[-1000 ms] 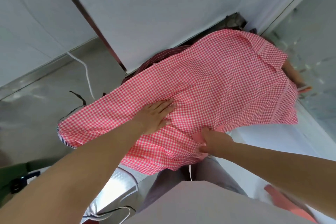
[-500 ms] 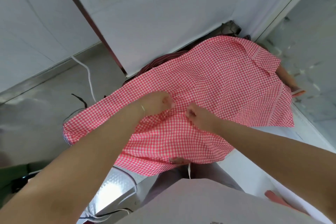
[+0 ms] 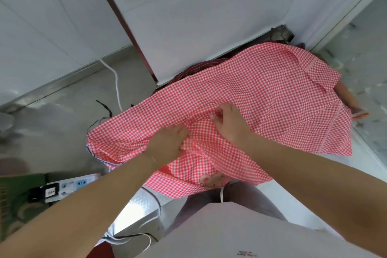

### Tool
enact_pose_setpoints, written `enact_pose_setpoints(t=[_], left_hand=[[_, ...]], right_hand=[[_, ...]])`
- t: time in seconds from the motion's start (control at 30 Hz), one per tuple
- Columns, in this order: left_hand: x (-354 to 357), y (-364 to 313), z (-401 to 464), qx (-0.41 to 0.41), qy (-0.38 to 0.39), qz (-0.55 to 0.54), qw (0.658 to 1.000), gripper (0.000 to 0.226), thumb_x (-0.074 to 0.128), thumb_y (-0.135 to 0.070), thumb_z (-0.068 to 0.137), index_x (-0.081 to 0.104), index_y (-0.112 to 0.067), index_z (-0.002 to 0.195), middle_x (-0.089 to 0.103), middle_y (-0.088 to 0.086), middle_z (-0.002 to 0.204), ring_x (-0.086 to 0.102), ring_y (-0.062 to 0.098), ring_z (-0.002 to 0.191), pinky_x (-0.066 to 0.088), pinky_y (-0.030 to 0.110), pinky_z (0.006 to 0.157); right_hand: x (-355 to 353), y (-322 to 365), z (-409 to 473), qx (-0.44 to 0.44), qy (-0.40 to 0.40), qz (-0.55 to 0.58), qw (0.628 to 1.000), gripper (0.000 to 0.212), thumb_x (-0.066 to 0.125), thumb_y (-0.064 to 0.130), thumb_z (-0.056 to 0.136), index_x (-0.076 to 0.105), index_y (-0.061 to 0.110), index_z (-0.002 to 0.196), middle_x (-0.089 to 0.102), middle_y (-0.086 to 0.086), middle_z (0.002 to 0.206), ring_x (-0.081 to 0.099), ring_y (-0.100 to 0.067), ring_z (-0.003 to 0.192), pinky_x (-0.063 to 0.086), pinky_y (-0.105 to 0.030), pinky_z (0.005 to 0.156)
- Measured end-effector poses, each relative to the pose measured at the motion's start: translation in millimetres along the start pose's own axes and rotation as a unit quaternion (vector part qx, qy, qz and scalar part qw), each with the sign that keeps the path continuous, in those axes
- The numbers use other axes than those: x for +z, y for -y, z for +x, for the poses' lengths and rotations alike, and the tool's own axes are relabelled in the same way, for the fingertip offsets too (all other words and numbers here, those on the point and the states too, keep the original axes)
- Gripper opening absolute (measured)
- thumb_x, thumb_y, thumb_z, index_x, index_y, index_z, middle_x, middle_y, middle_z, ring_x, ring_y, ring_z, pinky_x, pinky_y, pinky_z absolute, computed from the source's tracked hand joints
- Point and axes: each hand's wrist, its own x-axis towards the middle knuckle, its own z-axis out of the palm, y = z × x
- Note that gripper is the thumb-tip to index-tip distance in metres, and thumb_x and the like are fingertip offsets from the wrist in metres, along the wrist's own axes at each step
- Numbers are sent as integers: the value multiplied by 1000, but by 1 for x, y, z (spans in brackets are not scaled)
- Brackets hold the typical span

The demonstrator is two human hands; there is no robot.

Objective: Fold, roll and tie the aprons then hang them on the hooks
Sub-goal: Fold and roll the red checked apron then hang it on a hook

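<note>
Apron [image 3: 261, 98], pink gingham, lies spread on a white surface w/ its near edge overhanging. Left hand [image 3: 167, 144] pinches a fold at centre; right hand [image 3: 231, 125] pinches cloth just beside it. Folding stage, apparently (no roll or tie yet); next: carry the fold across evenly.

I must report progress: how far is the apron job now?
Done: nothing finished shows; the pink checked apron lies mostly spread out. In hand: the left hand and right hand gather a fold at its middle. Left: rolling, tying, hanging; a dark striped cloth lies underneath, and no hooks are in view.
</note>
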Motion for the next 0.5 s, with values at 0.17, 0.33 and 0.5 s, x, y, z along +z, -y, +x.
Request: enact_pose_setpoints(t=[0.17, 0.33, 0.5], left_hand=[[-28, 17, 38, -179, 78, -199, 960, 22, 50, -19, 93, 62, -18, 110, 65, -2, 107, 59, 19, 98, 46, 33, 90], [-37, 40, 62, -211, 203, -179, 939, 28, 45, -28, 100, 60, -15, 119, 58, 5, 127, 53, 23, 114, 37, 31, 99], [-38, 80, 53, -204, 310, -70, 926, 28, 60, -38, 91, 67, -15, 103, 68, 3, 108, 60, 17, 95, 46, 31, 94]], right_hand=[[-1, 38, -62, -130, 113, -109, 979, 100, 48, 80, 74, 18, 19, 149, 27, -8, 152, 28, -27, 139, 24, -46, 114], [15, 25, -48, -26, 178, -254, 950, 80, 61, 40, 87, 15, 15, 147, 35, -12, 146, 44, -33, 128, 39, -51, 104], [-29, 22, 6, 58, 290, -122, 947, 36, 42, 13, 96, 52, 7, 129, 55, -15, 133, 56, -29, 118, 44, -36, 101]])
